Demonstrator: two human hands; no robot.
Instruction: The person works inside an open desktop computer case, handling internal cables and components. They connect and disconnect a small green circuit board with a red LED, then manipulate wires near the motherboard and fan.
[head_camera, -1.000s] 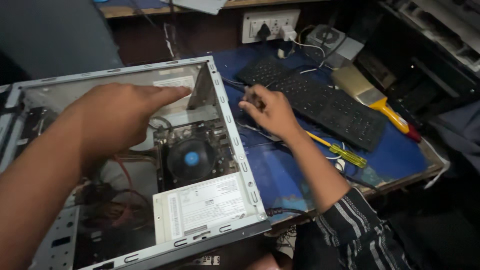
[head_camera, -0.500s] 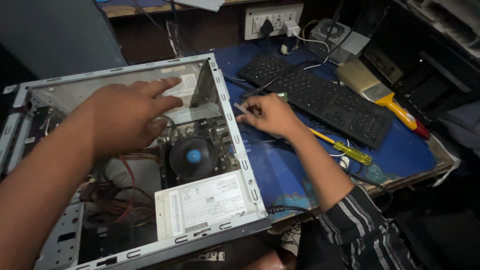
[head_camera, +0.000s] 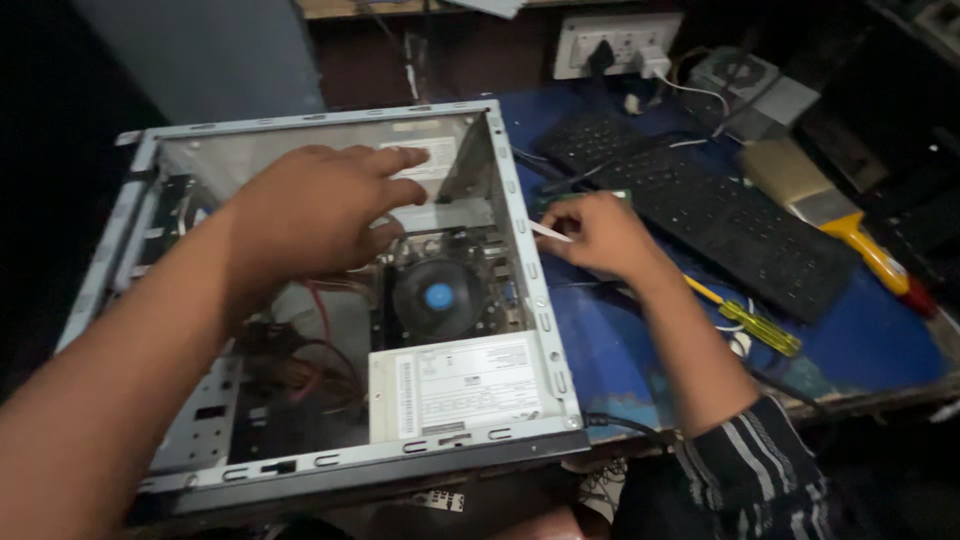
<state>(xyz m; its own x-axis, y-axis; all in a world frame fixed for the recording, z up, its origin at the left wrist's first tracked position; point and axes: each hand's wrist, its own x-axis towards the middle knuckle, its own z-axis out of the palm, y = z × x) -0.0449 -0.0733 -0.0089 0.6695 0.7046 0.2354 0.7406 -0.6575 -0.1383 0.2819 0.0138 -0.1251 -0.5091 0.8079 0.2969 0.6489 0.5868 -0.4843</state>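
A dim room: a blue-topped counter (head_camera: 860, 350) stands against a dark brown wall (head_camera: 470, 60) bearing a white socket strip (head_camera: 615, 40), a grey panel (head_camera: 210, 55) leaning at the left.

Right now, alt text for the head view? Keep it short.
A left hand reaches into an open computer case lying on a blue table, fingers above the round cooling fan. The right hand rests outside the case and pinches a small pale thing. A black keyboard, a yellow screwdriver and a brush lie to the right.

Right hand (head_camera: 600, 235) shifted toward case (head_camera: 520, 220)
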